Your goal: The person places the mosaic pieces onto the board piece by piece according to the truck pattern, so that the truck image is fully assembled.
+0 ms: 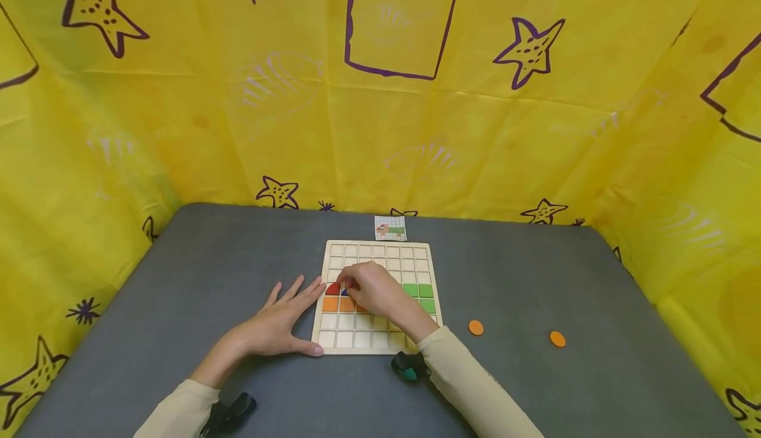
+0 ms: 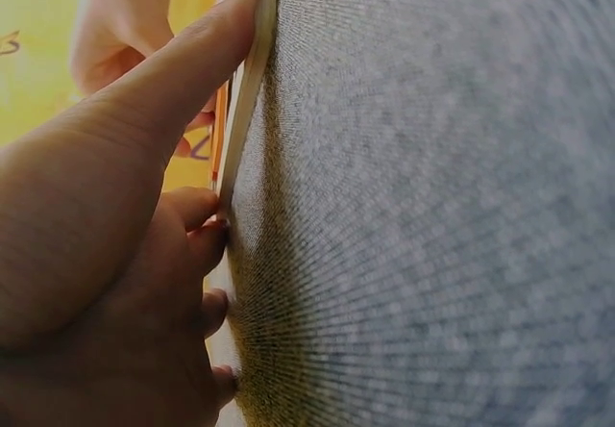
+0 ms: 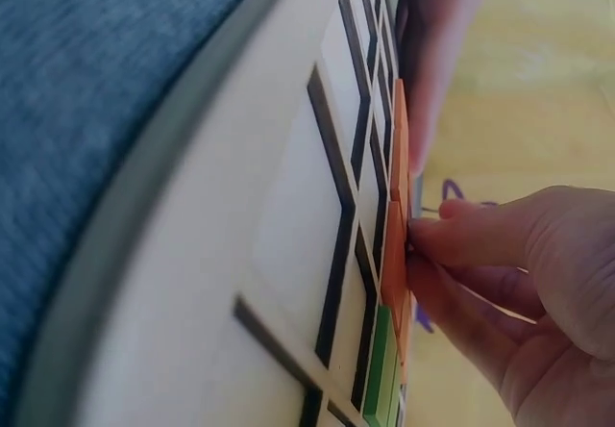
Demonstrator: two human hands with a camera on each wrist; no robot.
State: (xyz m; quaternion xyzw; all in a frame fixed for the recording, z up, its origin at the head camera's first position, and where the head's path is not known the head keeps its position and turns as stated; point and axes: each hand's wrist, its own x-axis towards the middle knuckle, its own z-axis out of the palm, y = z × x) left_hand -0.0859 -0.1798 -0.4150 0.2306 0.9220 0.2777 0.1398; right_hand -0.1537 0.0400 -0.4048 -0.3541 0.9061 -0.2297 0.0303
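A pale wooden grid board lies flat on the table. My left hand is spread at its left side, thumb at the near left corner and fingertips along the edge. Over the board's left middle, my right hand pinches a small blue piece, mostly hidden by the fingers. Beside it sits a red piece with a curved edge. Orange squares fill cells in the row below, partly under the right hand. Several green squares occupy cells at the board's right. The right wrist view shows thumb and fingertips meeting close above the orange squares.
A small picture card with a coloured grid pattern lies just beyond the board. Two orange round pieces lie on the grey table to the right. A yellow patterned cloth hangs around the table's back and sides.
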